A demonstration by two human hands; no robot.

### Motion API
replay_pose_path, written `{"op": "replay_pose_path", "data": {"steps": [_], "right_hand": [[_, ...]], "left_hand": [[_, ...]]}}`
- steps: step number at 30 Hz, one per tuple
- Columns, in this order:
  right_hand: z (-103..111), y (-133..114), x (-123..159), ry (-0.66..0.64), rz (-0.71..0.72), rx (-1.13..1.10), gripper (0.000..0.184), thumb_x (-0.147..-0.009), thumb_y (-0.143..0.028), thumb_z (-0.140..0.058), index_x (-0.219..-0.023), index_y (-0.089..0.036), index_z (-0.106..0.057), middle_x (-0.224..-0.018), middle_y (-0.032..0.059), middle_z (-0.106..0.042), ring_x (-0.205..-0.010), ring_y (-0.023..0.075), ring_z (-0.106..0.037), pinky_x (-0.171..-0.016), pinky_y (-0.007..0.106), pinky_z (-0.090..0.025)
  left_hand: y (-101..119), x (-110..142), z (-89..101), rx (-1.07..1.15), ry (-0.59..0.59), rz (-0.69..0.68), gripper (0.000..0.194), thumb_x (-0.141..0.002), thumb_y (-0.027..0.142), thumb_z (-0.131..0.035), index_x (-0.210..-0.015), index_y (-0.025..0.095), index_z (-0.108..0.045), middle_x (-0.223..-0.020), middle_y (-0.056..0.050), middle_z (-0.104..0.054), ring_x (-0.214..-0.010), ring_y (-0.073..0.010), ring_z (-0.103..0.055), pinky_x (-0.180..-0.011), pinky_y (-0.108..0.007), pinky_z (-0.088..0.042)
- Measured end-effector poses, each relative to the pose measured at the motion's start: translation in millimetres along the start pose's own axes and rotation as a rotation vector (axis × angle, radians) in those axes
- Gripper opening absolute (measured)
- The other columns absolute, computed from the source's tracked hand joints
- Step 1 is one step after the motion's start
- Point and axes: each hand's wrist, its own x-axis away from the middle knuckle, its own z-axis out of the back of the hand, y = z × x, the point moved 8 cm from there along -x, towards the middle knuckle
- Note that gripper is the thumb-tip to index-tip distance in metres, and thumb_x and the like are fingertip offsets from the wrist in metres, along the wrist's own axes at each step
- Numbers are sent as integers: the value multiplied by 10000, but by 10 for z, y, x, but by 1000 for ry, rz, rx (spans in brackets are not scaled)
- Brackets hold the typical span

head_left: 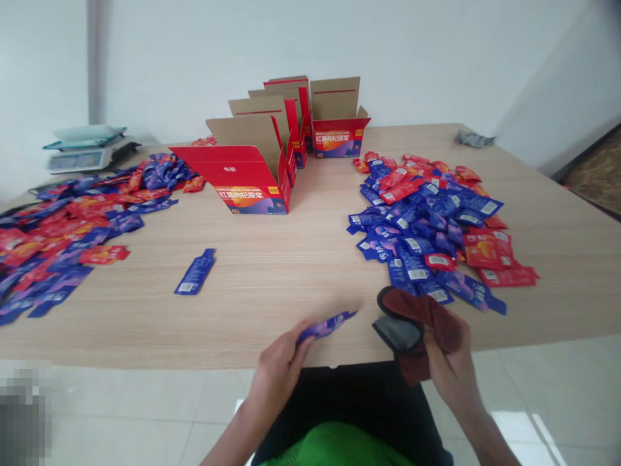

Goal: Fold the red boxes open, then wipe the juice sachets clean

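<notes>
Between the thumb and fingers of my left hand (276, 366) is a blue pouch (324, 327), held tilted just above the table's front edge. My right hand (453, 362) grips a folded brown cloth (439, 320) with dark edging and a grey patch. Just beyond the cloth spreads a pile of blue and red pouches (417, 220). One single blue pouch (195, 272) lies flat on the table to the left of my left hand.
Open red cartons (252, 181) stand in a row at the back middle, with another carton (339, 136) beside them. More pouches (97, 213) cover the table's left side, near a scale (80, 158). A crumpled grey item (474, 138) lies at the back right.
</notes>
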Motion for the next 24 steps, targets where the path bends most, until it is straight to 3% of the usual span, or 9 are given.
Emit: {"op": "replay_pose_path", "data": {"steps": [3, 5, 8, 10, 16, 20, 24], "right_hand": [[38, 39, 38, 28, -5, 30, 540, -931, -479, -673, -1367, -198, -527, -1310, 128, -615, -1255, 323, -598, -1123, 542, -428], [36, 41, 61, 21, 15, 49, 536, -925, -475, -675, -1361, -197, -533, -1289, 127, -621, -1233, 326, -608, -1104, 544, -442], [-3, 29, 87, -17, 55, 69, 508, -926, -469, -670, -1351, -220, -546, -1277, 125, -631, -1216, 333, -622, -1055, 534, -480], [-43, 18, 89, -51, 82, 81, 496, -932, -467, -662, -1356, -233, -556, -1294, 127, -632, -1225, 338, -623, -1033, 524, -499], [-97, -12, 48, -133, 116, 129, 510, -942, -470, -654, -1384, -233, -556, -1314, 131, -646, -1218, 343, -639, -1003, 508, -522], [-93, -84, -29, -164, 70, 149, 546, -946, -495, -661, -1412, -240, -534, -1319, 120, -659, -1224, 332, -645, -1035, 507, -504], [-133, -418, -188, -117, 110, 164, 499, -948, -510, -668, -1356, -238, -576, -1287, 111, -683, -1207, 323, -659, -987, 461, -531]], "left_hand": [[-365, -53, 47, 61, 93, 423, 572, -1054, 399, -618, -1563, 215, -435, -926, -23, -785, -718, -174, -770, -652, -254, -628], [-455, -81, -3, 50, 72, 499, 617, -1042, 442, -621, -1578, 210, -420, -852, -5, -759, -650, -171, -741, -595, -252, -604], [-406, -142, -75, -64, 15, 383, 408, -1051, 419, -601, -1423, 251, -594, -1074, -57, -769, -888, -208, -776, -765, -304, -628], [-352, -153, -139, -175, -63, 309, 340, -1051, 400, -609, -1365, 270, -624, -1154, -66, -764, -969, -227, -775, -805, -316, -620], [-238, -67, -249, -417, -352, 220, 430, -1076, 410, -572, -1480, 272, -518, -963, -35, -783, -758, -215, -768, -608, -259, -566], [-129, 86, -156, -454, -308, 73, 551, -1053, 481, -589, -1544, 254, -485, -1094, -99, -732, -978, -275, -735, -768, -380, -639], [14, 290, -154, -370, -223, -197, 433, -1052, 369, -619, -1459, 225, -586, -1375, -133, -653, -1319, -301, -606, -1035, -453, -603]]}}
